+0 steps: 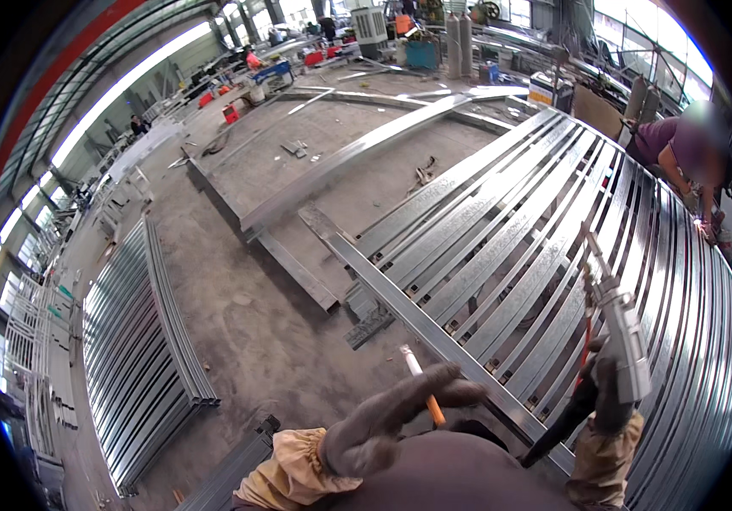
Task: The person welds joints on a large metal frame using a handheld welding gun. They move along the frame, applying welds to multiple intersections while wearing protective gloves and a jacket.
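My left hand (383, 426), in a dark grey work glove with a tan cuff, is in front of my body at the lower middle. A cigarette (413, 362) with an orange filter is pinched between its fingers, the white end pointing up and away. On the right, my gloved right hand (611, 396) is closed around a grey tool (623, 328) with a narrow tip, which looks like a welding gun. A thick black cable (562, 424) runs down from that hand. Below the tool lies a large frame of shiny metal bars (502, 247); whether the tool touches it I cannot tell.
A co-worker (681, 153) bends over the frame's far right side, near a bright spot. A long steel beam (357, 157) lies on the floor ahead. A stacked slatted metal panel (140, 349) stands at the left. Gas cylinders (460, 47) stand at the back.
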### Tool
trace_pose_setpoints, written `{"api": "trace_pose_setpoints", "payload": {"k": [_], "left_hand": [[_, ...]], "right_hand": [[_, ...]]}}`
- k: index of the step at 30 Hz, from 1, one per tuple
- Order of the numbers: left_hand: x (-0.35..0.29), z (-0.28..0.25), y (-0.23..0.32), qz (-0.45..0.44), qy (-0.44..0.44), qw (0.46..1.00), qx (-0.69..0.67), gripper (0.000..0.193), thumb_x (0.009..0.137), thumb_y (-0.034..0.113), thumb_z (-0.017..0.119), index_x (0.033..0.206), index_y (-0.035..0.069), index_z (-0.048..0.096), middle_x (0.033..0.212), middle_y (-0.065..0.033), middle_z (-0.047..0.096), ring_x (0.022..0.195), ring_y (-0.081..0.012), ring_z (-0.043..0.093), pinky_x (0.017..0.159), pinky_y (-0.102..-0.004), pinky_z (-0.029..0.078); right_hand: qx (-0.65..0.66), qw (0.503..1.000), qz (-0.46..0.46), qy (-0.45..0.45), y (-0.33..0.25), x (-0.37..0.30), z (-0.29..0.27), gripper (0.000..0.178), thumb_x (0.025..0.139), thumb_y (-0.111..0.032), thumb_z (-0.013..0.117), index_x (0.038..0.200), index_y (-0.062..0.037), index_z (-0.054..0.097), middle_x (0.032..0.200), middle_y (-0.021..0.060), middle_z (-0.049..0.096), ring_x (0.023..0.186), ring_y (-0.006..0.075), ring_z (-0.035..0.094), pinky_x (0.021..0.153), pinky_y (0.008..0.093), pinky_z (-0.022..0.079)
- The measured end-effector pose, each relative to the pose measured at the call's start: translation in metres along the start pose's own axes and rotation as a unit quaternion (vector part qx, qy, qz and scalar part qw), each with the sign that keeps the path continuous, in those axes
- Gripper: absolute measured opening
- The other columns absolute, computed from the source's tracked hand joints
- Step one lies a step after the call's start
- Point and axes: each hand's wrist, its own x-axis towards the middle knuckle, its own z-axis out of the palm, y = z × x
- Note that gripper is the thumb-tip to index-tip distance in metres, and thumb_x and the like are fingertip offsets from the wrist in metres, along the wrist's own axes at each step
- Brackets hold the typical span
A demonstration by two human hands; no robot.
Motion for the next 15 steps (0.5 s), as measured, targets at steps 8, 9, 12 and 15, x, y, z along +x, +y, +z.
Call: {"api": "trace_pose_setpoints", "payload": {"k": [8, 9, 12, 15], "left_hand": [[0.094, 0.004, -0.009, 0.196, 0.017, 0.975, -0.107, 0.089, 0.097, 0.059, 0.056, 0.134, -0.020, 0.040, 0.112, -0.0385, 0.060, 0.091, -0.0434, 0.065, 0.081, -0.0517, 0.052], [0.100, 0.000, -0.018, 0.198, 0.013, 0.971, -0.133, 0.090, 0.097, 0.060, 0.056, 0.134, -0.021, 0.040, 0.111, -0.0389, 0.060, 0.090, -0.0436, 0.066, 0.080, -0.0522, 0.052], [0.108, -0.013, -0.029, 0.206, 0.019, 0.964, -0.168, 0.095, 0.095, 0.064, 0.056, 0.134, -0.022, 0.041, 0.109, -0.0399, 0.062, 0.087, -0.0442, 0.068, 0.077, -0.0537, 0.055], [0.116, -0.035, -0.035, 0.207, 0.013, 0.958, -0.200, 0.100, 0.093, 0.067, 0.056, 0.134, -0.023, 0.042, 0.106, -0.0410, 0.064, 0.084, -0.0448, 0.070, 0.075, -0.0553, 0.057]], "right_hand": [[-0.008, 0.996, -0.056, 0.071, -0.025, 0.120, 0.025, 0.055, 0.103, -0.042, 0.053, 0.121, 0.0091, 0.053, 0.084, 0.0150, 0.069, 0.055, 0.0104, 0.067, 0.037, 0.0171, 0.051], [0.008, 0.998, -0.056, 0.027, -0.026, 0.137, 0.022, 0.055, 0.104, -0.042, 0.049, 0.121, 0.0096, 0.053, 0.079, 0.0136, 0.068, 0.056, 0.0116, 0.068, 0.038, 0.0177, 0.053], [0.022, 0.997, -0.053, -0.043, -0.014, 0.177, 0.028, 0.052, 0.105, -0.039, 0.046, 0.124, 0.0093, 0.051, 0.081, 0.0154, 0.069, 0.064, 0.0153, 0.074, 0.045, 0.0196, 0.061], [0.040, 0.998, -0.022, 0.035, 0.005, 0.201, 0.054, 0.052, 0.104, -0.038, 0.053, 0.126, 0.0091, 0.049, 0.095, 0.0195, 0.069, 0.069, 0.0150, 0.075, 0.048, 0.0190, 0.062]]}}
